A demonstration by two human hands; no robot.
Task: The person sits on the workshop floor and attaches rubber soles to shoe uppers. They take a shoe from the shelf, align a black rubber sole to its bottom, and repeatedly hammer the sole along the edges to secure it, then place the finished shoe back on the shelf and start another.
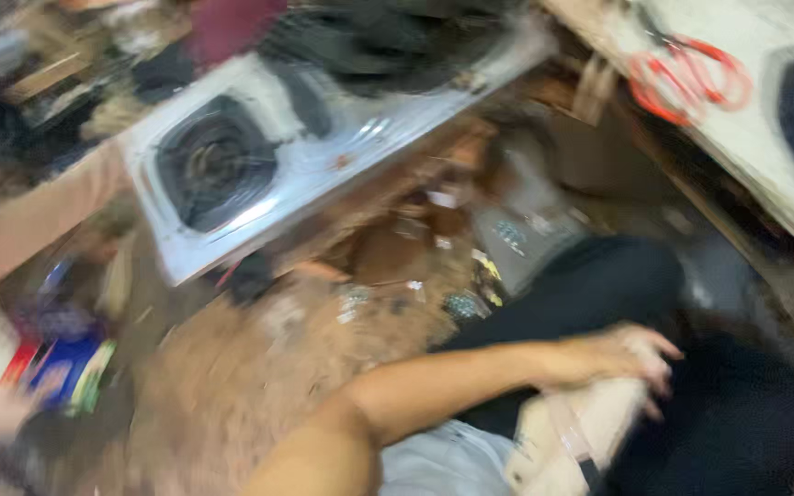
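Blurrily, right hand (613,358) fingers (659,372) curl over a pale board (572,432), gripping its top edge.

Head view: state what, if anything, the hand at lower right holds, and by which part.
The right hand grips the upper end of a pale flat object; blur hides what it is.

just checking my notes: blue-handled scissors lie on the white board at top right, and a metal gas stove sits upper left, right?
Not quite. The scissors have red-orange handles, not blue, as the head view shows. The rest holds: they lie on the white board at top right, and the metal gas stove sits upper left.
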